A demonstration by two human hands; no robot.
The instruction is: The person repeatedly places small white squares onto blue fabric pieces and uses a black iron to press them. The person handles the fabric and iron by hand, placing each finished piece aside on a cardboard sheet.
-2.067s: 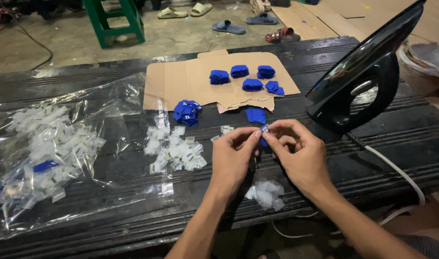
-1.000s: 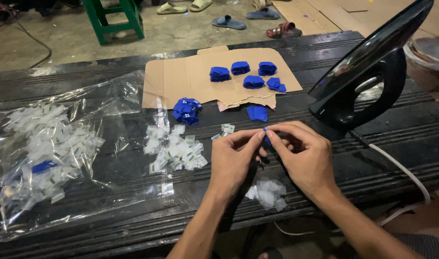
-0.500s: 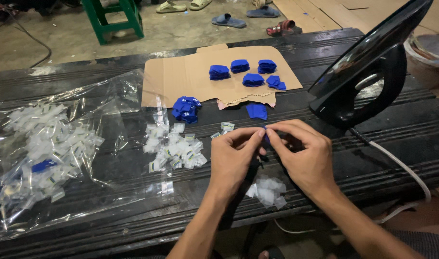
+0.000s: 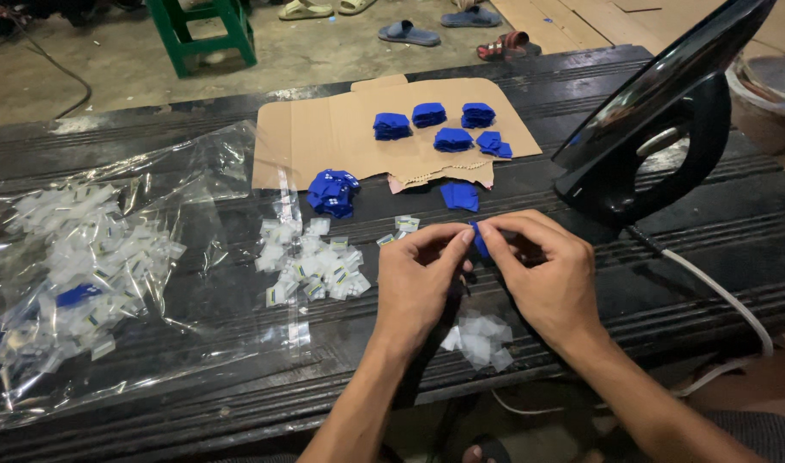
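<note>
A small blue folded fabric piece (image 4: 479,241) sat just right of the frame's centre, pinched between the fingertips of both hands above the dark ribbed table (image 4: 667,283). The left hand (image 4: 418,287) gripped it from the left with thumb and forefinger closed on it, and the right hand (image 4: 542,274) clamped it from the right, its fingers curled around the piece and hiding most of it.

Below the hands, near the table's front edge, lay a small heap of clear plastic sleeves (image 4: 480,339). Left of the left hand was a loose pile of small white packets (image 4: 314,261), and above that a clump of blue pieces (image 4: 332,191). A single blue square (image 4: 460,195) lay just above the hands. Further up, a flattened brown cardboard sheet (image 4: 324,133) carried several neat blue stacks (image 4: 444,129). A black electric iron (image 4: 658,120) stood on end at the upper right, close to the right hand. A large clear plastic bag (image 4: 110,274) of white packets filled the left side.
</note>
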